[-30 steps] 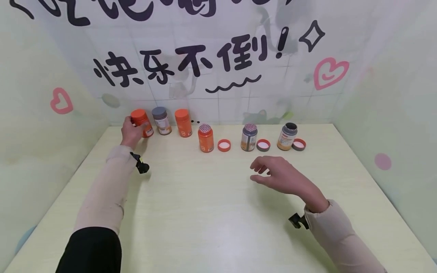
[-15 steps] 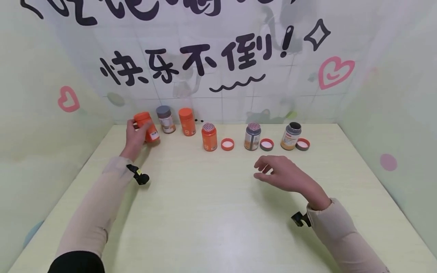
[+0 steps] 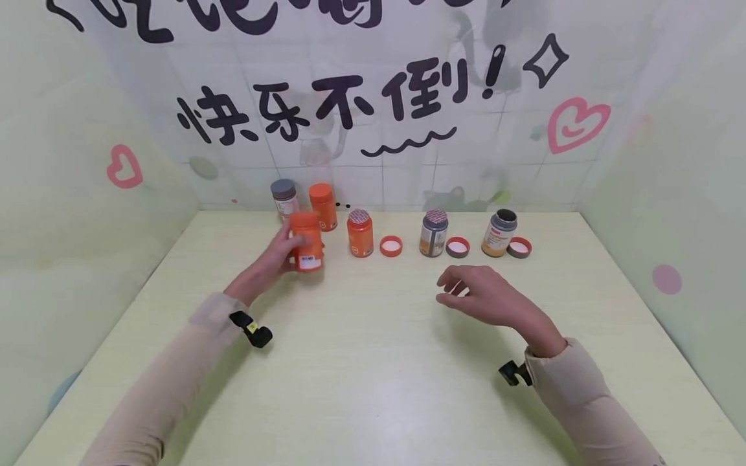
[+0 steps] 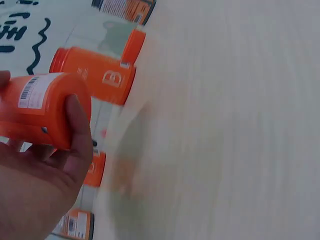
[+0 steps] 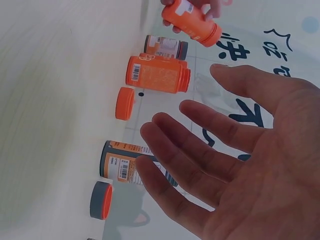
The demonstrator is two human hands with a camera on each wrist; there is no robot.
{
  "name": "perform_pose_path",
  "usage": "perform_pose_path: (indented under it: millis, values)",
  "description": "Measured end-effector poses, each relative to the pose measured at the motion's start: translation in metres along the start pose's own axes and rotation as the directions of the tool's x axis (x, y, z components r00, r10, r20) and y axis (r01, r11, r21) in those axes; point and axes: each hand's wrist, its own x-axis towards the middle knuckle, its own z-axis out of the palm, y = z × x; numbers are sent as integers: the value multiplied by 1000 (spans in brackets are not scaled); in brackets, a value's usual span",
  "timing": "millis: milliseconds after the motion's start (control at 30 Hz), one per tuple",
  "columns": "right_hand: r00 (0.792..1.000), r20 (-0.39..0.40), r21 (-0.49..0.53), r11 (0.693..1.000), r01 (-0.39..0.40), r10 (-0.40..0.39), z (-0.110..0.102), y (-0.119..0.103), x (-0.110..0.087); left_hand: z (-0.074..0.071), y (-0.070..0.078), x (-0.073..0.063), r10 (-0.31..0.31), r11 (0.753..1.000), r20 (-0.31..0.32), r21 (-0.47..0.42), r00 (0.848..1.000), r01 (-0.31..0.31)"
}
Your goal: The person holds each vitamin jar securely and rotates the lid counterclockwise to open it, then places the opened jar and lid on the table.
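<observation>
In the head view my left hand (image 3: 269,262) grips a capped orange bottle (image 3: 309,238), thumb across its front, above the table. The left wrist view shows the same bottle (image 4: 25,120) with a white barcode label, fingers wrapped round its base end. My right hand (image 3: 489,296) hovers over the table on the right, fingers loosely bent and holding nothing. Ahead of it stand a grey-necked bottle (image 3: 434,234) with a seal over its mouth and an uncapped grey-necked bottle (image 3: 498,234). A sealed orange bottle (image 3: 361,236) stands right of the gripped one.
Two capped bottles, one grey-lidded (image 3: 283,194) and one orange (image 3: 323,207), stand by the back wall; the held bottle partly hides the grey-lidded one. An orange lid (image 3: 391,245) and two grey-sided lids, one central (image 3: 458,246) and one farther right (image 3: 519,246), lie beside the uncapped bottles.
My left hand has lifted the orange bottle from the far left of the back row and carried it right and toward me. My right hand has kept its pose.
</observation>
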Motion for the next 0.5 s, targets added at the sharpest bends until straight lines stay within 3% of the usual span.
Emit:
perform_pose_path:
  millis: [100,200,333,500]
  values:
    - [1000,-2,-3,1000,11,-11,0,1,1,26,-3,-7,4,999,145,49,989,-11]
    - [1000,2,-1,1000,8,-8,0,2,1,54,-5,-11,15,995,260,94,966,-41]
    - [1000,9,4,1000,-4,4,1,2,1,87,-5,-11,17,988,343,138,939,-69]
    - [1000,2,9,1000,-18,18,1,0,0,121,-5,-8,23,973,386,205,922,-110]
